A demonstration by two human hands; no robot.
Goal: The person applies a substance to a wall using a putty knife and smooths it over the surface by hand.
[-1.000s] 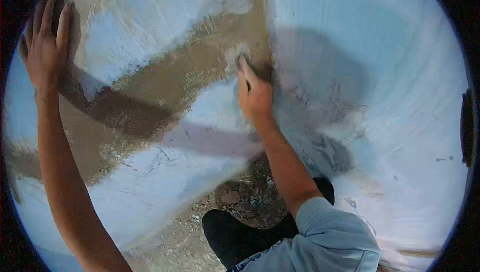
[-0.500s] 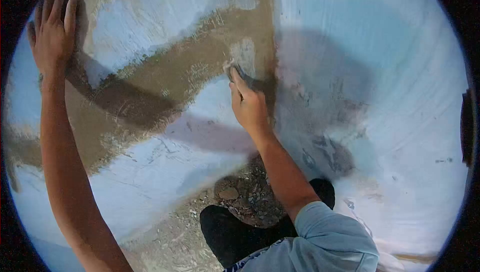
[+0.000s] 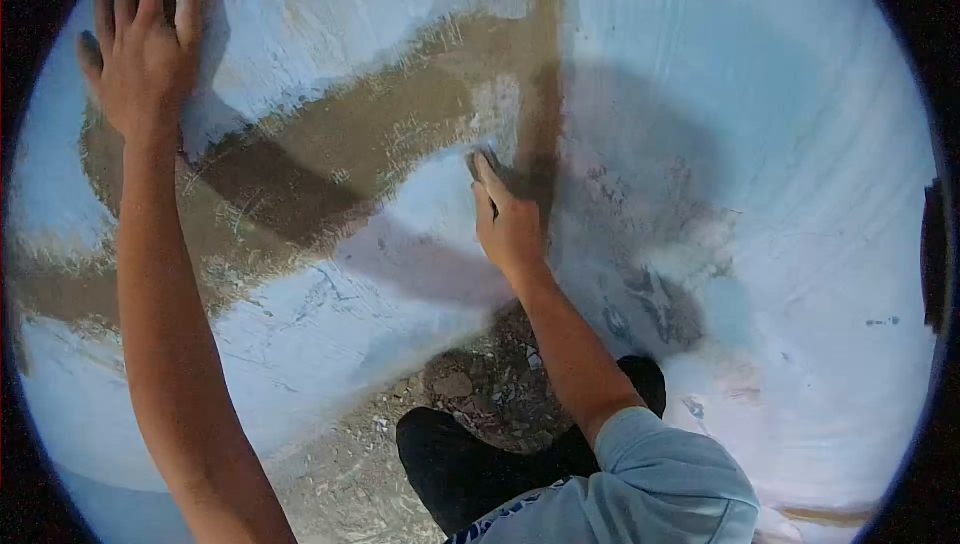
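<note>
My left hand (image 3: 150,74) lies against the wall at the upper left, its fingers spread over the white and brown surface. Close to the inner corner, my right hand (image 3: 510,229) is closed on a small flat dark piece (image 3: 475,163), with the index finger stretched along it. Most of the piece is covered by my fingers, so I cannot tell its kind. Its tip meets the wall at the lower edge of a bare brown patch (image 3: 300,169). White coating (image 3: 420,209) with a ragged border surrounds that patch.
A brown vertical strip (image 3: 545,104) marks the corner, and a pale, smudged second wall (image 3: 800,194) stands to the right. Rubble and stones (image 3: 455,385) cover the ground below, beside my dark shoes (image 3: 437,449). My arms cast shadows on both walls.
My right hand has slid a short way down the wall with the dark piece. My left hand has shifted to the right, still spread on the wall.
</note>
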